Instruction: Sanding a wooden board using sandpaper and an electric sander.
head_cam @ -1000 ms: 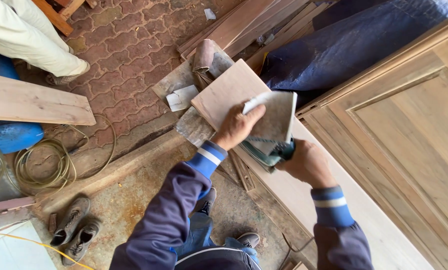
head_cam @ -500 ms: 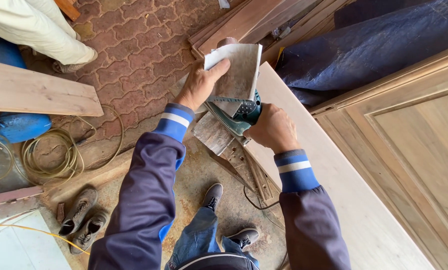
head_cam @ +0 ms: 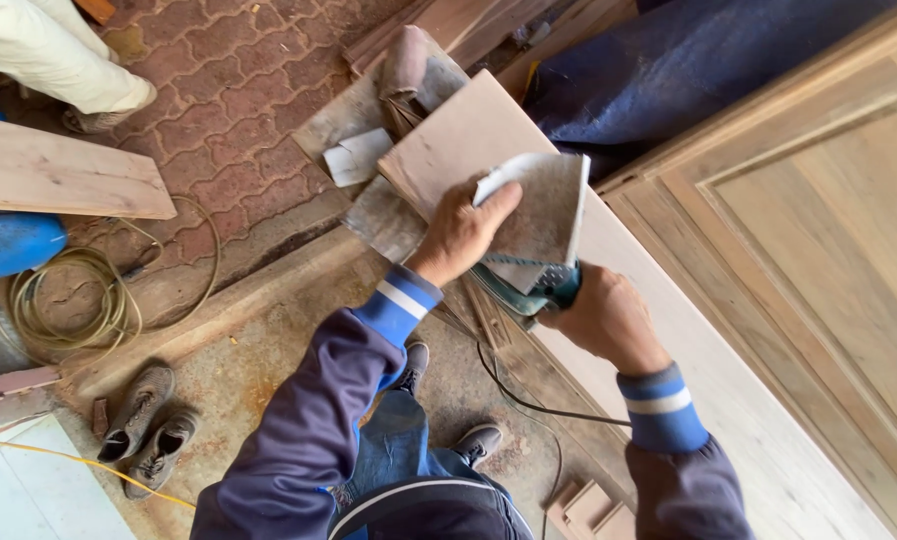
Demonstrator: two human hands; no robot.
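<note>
My left hand (head_cam: 457, 232) pinches a worn grey sheet of sandpaper (head_cam: 538, 212) and holds it against the underside of a teal electric sander (head_cam: 528, 287). The sander is turned upside down, and my right hand (head_cam: 605, 318) grips its body from below. Both hands hover above a long pale wooden board (head_cam: 668, 340) that runs from the upper middle to the lower right. A black cord (head_cam: 528, 400) trails from the sander toward the floor.
A panelled wooden door (head_cam: 818, 220) lies on the right, a dark blue tarp (head_cam: 688, 60) above it. Left: a plank (head_cam: 58, 180), a blue machine (head_cam: 8, 242), coiled hose (head_cam: 68, 300), a pair of shoes (head_cam: 143, 425). Another person's leg (head_cam: 48, 55) stands top left.
The view swung: half a second ago the hands and sander were raised toward the top of the frame; now they sit lower over the board. The grip on sandpaper and sander is unchanged.
</note>
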